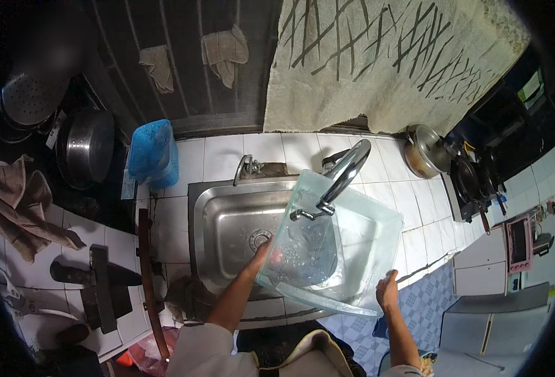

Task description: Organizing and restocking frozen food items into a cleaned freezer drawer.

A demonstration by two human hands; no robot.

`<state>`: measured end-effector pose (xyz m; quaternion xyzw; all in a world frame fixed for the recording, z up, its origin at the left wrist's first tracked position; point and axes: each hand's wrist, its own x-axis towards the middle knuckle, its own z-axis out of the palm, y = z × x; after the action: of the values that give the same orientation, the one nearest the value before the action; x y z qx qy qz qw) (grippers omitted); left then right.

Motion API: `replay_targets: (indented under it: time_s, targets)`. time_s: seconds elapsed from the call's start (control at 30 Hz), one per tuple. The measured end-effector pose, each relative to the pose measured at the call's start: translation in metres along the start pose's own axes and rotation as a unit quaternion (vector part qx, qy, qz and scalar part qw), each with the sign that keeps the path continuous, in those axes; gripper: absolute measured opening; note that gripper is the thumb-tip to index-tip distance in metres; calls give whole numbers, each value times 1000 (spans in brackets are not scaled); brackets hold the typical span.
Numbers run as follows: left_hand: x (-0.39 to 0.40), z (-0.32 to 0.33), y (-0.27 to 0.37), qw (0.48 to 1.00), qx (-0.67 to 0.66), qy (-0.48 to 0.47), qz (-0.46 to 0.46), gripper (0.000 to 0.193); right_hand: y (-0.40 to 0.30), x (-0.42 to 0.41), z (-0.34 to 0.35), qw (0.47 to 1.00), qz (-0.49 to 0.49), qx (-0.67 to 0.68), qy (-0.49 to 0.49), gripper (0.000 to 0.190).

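A large clear plastic drawer or bin (371, 235) is tilted over the right side of the stainless steel sink (221, 221) and the white tiled counter. Water with bubbles lies in its left part, below the curved chrome faucet (352, 165). My left hand (263, 254) grips the bin's lower left side, its fingers partly seen through the clear wall. At the bin's lower right corner, my right hand (388, 290) holds the outer edge with the thumb up. The sink drain (261, 239) shows just left of the bin.
A smaller tap (244, 167) stands behind the sink. To the left are a blue plastic basket (152, 153), metal pots (89, 148) and a brown cloth (18, 202). A metal pot (425, 153) and dark pans (468, 181) stand at the right. A patterned curtain hangs behind the counter.
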<state>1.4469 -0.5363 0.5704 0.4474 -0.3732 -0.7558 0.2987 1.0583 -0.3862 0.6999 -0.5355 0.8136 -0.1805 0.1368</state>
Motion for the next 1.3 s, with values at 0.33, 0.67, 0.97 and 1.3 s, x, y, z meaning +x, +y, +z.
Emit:
replay_targets:
  time_s: [0.33, 0.67, 0.97, 1.3]
  targets:
    - [76, 4, 14, 997, -34, 41, -62, 56, -7, -4, -6, 998, 28, 61, -12, 26]
    - [94, 54, 91, 990, -102, 13, 99, 54, -3, -8, -39, 986, 99, 116, -61, 26]
    - [121, 16, 61, 982, 0, 90, 166, 40, 1, -23, -60, 996, -68, 23, -43, 42]
    - [-67, -10, 71, 992, -4, 79, -95, 74, -76, 13, -72, 987, -55, 0, -153, 37]
